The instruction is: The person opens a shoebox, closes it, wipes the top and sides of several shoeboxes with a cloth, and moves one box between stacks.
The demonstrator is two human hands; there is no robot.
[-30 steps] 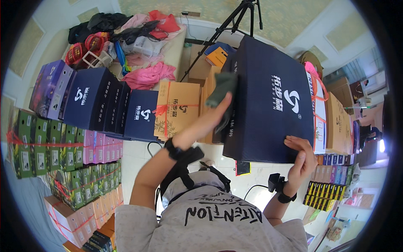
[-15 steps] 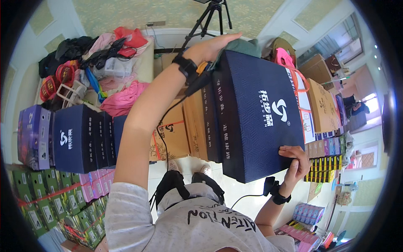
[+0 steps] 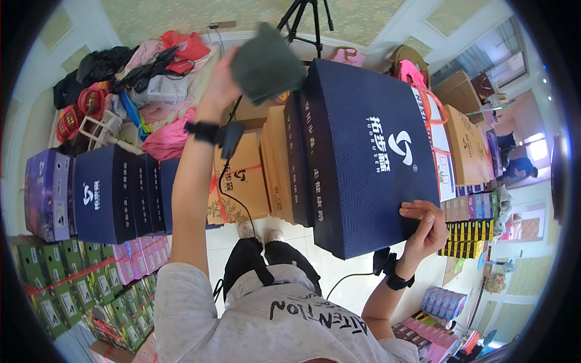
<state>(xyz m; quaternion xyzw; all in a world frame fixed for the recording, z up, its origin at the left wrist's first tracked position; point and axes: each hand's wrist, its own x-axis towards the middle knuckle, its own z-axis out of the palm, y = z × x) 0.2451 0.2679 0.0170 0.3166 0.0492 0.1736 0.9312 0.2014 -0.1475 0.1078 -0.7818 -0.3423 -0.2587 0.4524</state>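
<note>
My left hand [image 3: 221, 85] is raised at the far side, closed on a dark green folded cloth [image 3: 269, 65], which is slightly blurred and apart from the box. To its right stands a large dark blue shoe box [image 3: 369, 163] with a white printed emblem, on top of other boxes. My right hand [image 3: 426, 227] grips the near right edge of this box, fingertips on its lid and thumb beside them. Each wrist wears a black strap with a small device.
Dark blue boxes [image 3: 100, 196] and green boxes [image 3: 60, 284] are stacked at left. Clothes lie heaped [image 3: 172, 130] behind them. Tan cartons [image 3: 242, 175] stand in the middle. A black tripod [image 3: 302, 27] stands at the wall. A cable hangs from my left wrist.
My left hand has moved left from the box's far edge, lifting the green cloth off it. The right hand stays at the same edge of the box.
</note>
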